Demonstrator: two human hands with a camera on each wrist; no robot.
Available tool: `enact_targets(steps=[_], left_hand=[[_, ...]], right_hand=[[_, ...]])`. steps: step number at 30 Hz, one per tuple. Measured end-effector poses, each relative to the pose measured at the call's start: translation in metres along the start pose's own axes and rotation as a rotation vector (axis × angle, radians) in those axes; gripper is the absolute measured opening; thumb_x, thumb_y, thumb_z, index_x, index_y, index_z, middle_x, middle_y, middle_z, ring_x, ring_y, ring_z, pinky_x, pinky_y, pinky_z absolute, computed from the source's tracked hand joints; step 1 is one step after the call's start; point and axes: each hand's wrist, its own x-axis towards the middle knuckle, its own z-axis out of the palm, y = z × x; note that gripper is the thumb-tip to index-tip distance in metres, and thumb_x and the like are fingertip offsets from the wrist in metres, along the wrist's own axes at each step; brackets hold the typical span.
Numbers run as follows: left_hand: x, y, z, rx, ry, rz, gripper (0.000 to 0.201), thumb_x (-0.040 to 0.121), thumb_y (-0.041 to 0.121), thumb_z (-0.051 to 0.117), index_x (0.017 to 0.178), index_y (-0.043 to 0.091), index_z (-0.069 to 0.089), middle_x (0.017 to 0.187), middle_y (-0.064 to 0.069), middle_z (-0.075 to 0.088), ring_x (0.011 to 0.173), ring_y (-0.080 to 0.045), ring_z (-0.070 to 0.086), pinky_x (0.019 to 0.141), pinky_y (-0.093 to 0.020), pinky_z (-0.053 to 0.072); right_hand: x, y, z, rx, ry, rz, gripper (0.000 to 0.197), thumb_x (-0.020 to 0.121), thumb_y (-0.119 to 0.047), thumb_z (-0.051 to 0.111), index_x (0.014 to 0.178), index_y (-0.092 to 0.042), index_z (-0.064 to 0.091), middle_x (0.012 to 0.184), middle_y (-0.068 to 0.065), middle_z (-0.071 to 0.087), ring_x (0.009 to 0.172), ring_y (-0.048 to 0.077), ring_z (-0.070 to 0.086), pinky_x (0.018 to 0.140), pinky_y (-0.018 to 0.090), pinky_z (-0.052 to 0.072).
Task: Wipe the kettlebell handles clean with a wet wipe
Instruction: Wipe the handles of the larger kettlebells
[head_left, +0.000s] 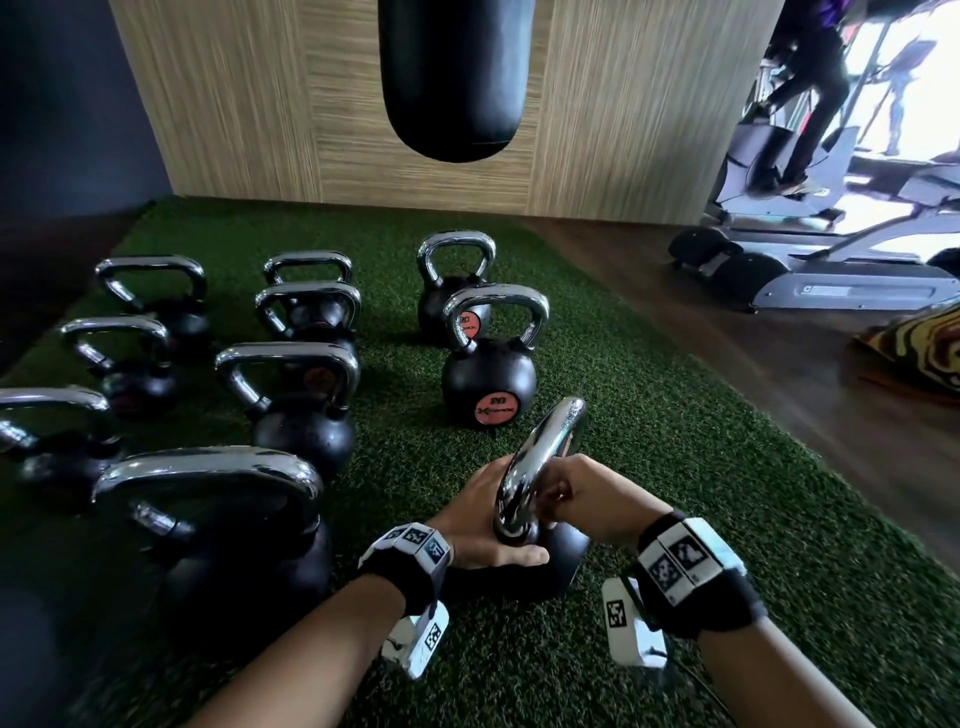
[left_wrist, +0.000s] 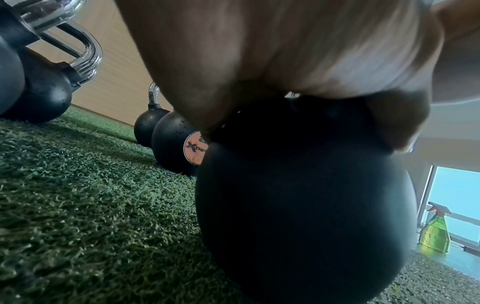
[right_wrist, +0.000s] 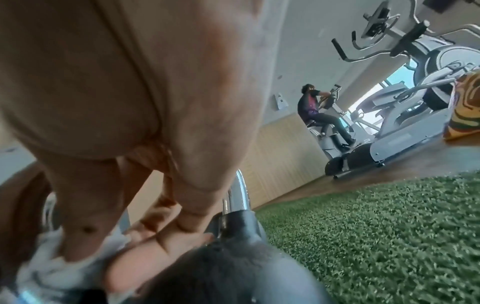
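Head view: nearest kettlebell (head_left: 540, 561) sits on the green turf (head_left: 675, 467), handle (head_left: 540, 457) seen nearly edge-on.
Left hand (head_left: 478, 525): lies against the near leg of the handle and the ball top, thumb straight along the ball; fingers hidden behind the handle, so curled or flat, cannot tell.
Right hand (head_left: 587, 499): fingers curled at the lower near leg; wipe not visible from here.
Other kettlebells (head_left: 291, 395): about nine more stand in rows to the left and ahead; chrome too shiny to tell wiped from unwiped.
Left wrist view: palm (left_wrist: 272, 51) pressed on top of the black ball (left_wrist: 298, 205); grip hidden. Green spray bottle (left_wrist: 435, 234) stands far right by the window.
Right wrist view: fingers (right_wrist: 85, 205) pinch a crumpled white wipe (right_wrist: 49, 273) down where handle meets ball.
Progress, my read: mid-wipe on this handle, working the base of one leg. Count of finished handles: cannot tell. Likely most of the job remains.
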Motion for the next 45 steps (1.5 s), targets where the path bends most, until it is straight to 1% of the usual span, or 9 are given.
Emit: enact_targets(steps=[5, 8, 12, 15, 21, 25, 29, 38, 45], left_hand=[[-0.001, 0.002, -0.001, 0.057, -0.012, -0.023, 0.095, 0.067, 0.050, 0.090, 0.146, 0.019, 0.047, 0.146, 0.000, 0.046, 0.137, -0.020, 0.042, 0.119, -0.045, 0.034], [0.005, 0.003, -0.001, 0.078, -0.007, 0.050, 0.085, 0.067, 0.044, 0.091, 0.139, 0.015, 0.054, 0.142, -0.006, 0.053, 0.135, -0.024, 0.048, 0.116, -0.045, 0.036], [0.003, 0.004, -0.001, 0.063, 0.032, 0.089, 0.092, 0.063, 0.047, 0.089, 0.141, 0.014, 0.053, 0.144, -0.010, 0.051, 0.136, -0.028, 0.047, 0.116, -0.047, 0.036], [0.000, 0.006, -0.002, 0.101, 0.021, 0.081, 0.103, 0.060, 0.065, 0.072, 0.147, 0.015, 0.048, 0.151, -0.011, 0.045, 0.142, -0.027, 0.041, 0.121, -0.045, 0.030], [-0.001, 0.006, -0.002, 0.071, 0.023, 0.062, 0.112, 0.060, 0.065, 0.073, 0.154, 0.017, 0.037, 0.158, -0.009, 0.039, 0.147, -0.024, 0.035, 0.122, -0.047, 0.028], [0.000, 0.007, -0.002, 0.094, 0.030, 0.075, 0.108, 0.061, 0.067, 0.069, 0.151, 0.014, 0.044, 0.155, -0.012, 0.042, 0.145, -0.027, 0.038, 0.121, -0.047, 0.029], [-0.002, 0.008, -0.002, 0.094, 0.015, 0.023, 0.109, 0.063, 0.058, 0.080, 0.154, 0.018, 0.036, 0.154, -0.007, 0.042, 0.145, -0.023, 0.036, 0.122, -0.046, 0.027], [-0.002, 0.007, -0.003, 0.079, -0.039, -0.080, 0.111, 0.059, 0.065, 0.078, 0.146, 0.005, 0.045, 0.150, -0.014, 0.044, 0.144, -0.029, 0.037, 0.121, -0.044, 0.028], [-0.004, 0.007, -0.004, 0.054, -0.024, -0.109, 0.117, 0.059, 0.062, 0.081, 0.154, 0.009, 0.035, 0.154, -0.014, 0.040, 0.144, -0.029, 0.036, 0.120, -0.045, 0.030]], right_hand=[[-0.002, 0.008, 0.004, 0.506, -0.036, -0.032, 0.019, 0.085, 0.009, 0.067, 0.098, -0.002, 0.076, 0.093, 0.013, 0.076, 0.085, 0.017, 0.072, 0.081, 0.026, 0.059], [-0.005, 0.015, 0.013, 0.918, -0.035, -0.043, 0.026, 0.089, 0.008, 0.060, 0.113, 0.015, 0.064, 0.102, 0.024, 0.071, 0.089, 0.028, 0.072, 0.086, 0.034, 0.060], [-0.003, 0.018, 0.029, 1.232, 0.121, -0.032, 0.023, 0.087, 0.007, 0.056, 0.106, 0.008, 0.069, 0.098, 0.021, 0.073, 0.083, 0.023, 0.074, 0.081, 0.027, 0.061], [-0.002, 0.021, 0.035, 1.287, 0.120, -0.039, 0.024, 0.088, 0.005, 0.059, 0.110, 0.007, 0.068, 0.102, 0.022, 0.072, 0.087, 0.024, 0.074, 0.085, 0.029, 0.059], [0.006, 0.016, 0.035, 1.387, 0.305, -0.074, 0.025, 0.082, 0.010, 0.056, 0.100, 0.001, 0.072, 0.099, 0.020, 0.073, 0.082, 0.023, 0.074, 0.078, 0.028, 0.062], [0.004, 0.012, 0.045, 1.365, 0.325, -0.089, 0.027, 0.077, 0.013, 0.060, 0.097, 0.000, 0.072, 0.093, 0.019, 0.074, 0.078, 0.024, 0.074, 0.076, 0.033, 0.063], [0.013, 0.009, 0.041, 1.326, 0.632, -0.068, 0.020, 0.071, 0.009, 0.069, 0.088, 0.000, 0.064, 0.078, 0.016, 0.073, 0.063, 0.020, 0.073, 0.058, 0.027, 0.061], [0.022, 0.015, 0.025, 0.242, 1.052, 0.072, 0.031, 0.066, 0.003, 0.084, 0.072, -0.023, 0.068, 0.068, -0.008, 0.073, 0.062, 0.002, 0.068, 0.063, 0.020, 0.058], [0.023, 0.009, 0.016, 0.047, 1.136, 0.156, 0.024, 0.069, -0.013, 0.084, 0.066, -0.027, 0.065, 0.062, -0.017, 0.067, 0.059, -0.004, 0.064, 0.060, 0.009, 0.047]])
